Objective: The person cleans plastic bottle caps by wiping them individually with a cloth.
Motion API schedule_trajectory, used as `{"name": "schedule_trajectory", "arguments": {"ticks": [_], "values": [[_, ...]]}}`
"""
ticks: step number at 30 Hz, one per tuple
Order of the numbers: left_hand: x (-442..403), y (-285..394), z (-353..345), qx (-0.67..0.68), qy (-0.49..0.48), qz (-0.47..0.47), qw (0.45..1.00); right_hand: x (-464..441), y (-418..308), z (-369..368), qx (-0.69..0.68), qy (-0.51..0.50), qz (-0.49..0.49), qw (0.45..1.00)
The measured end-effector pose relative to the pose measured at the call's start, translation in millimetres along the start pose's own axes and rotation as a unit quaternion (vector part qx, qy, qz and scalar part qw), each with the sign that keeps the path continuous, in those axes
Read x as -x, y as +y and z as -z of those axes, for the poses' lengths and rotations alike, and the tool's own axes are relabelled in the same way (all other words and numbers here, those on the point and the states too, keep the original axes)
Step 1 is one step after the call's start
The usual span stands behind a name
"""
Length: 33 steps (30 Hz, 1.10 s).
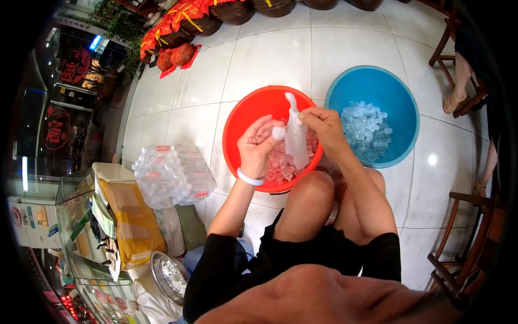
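My left hand, with a pale bracelet at the wrist, is closed on a small clear plastic cap held between thumb and fingers. My right hand pinches a white cloth that hangs down beside the cap, one end sticking up. Both hands are over a red basin holding many small clear plastic pieces. To the right of it, a blue basin contains a pile of similar clear pieces.
A wrapped pack of clear bottles stands on the tiled floor at left. Below it are a taped carton and a metal bowl. Dark jars with red cloths line the back. Wooden chairs and another person's foot are at right.
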State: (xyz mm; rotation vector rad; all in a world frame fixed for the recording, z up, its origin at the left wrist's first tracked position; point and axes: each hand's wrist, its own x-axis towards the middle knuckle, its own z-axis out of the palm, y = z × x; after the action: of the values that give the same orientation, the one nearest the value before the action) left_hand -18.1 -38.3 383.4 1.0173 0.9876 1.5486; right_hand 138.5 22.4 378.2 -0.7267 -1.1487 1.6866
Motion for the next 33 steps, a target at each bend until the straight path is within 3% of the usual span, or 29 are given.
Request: {"name": "schedule_trajectory", "arguments": {"ticks": [7, 18, 22, 25, 28, 30, 33], "values": [[-0.9, -2.6, 7.0, 0.141, -0.03, 0.021, 0.989, -0.5, 3.6, 1.7, 0.003, -0.029, 0.006, 1.0], [-2.5, -12.2, 14.5, 0.324, -0.05, 0.135, 0.935, 3.9, 2.4, -5.0, 0.022, -0.062, 0.021, 0.998], [-3.7, -17.2, 15.3, 0.331, -0.044, 0.14, 0.932, 4.6, 5.4, -9.3, 0.039, -0.056, 0.016, 0.998], [-2.7, -15.9, 9.4, 0.337, -0.002, 0.137, 0.932, 3.0, 10.0, -9.1, 0.075, -0.063, 0.069, 0.993], [-3.2, -13.5, 3.4, 0.297, 0.021, 0.132, 0.946, 3.3, 12.4, -9.0, 0.098, -0.079, 0.01, 0.992], [-3.4, -13.2, 2.2, 0.271, 0.026, 0.131, 0.953, 2.5, 16.5, -12.7, 0.093, -0.051, 0.074, 0.992], [-4.5, -16.1, 4.8, 0.26, 0.004, 0.124, 0.958, 2.7, 17.5, -12.3, 0.095, -0.052, 0.062, 0.992]]}}
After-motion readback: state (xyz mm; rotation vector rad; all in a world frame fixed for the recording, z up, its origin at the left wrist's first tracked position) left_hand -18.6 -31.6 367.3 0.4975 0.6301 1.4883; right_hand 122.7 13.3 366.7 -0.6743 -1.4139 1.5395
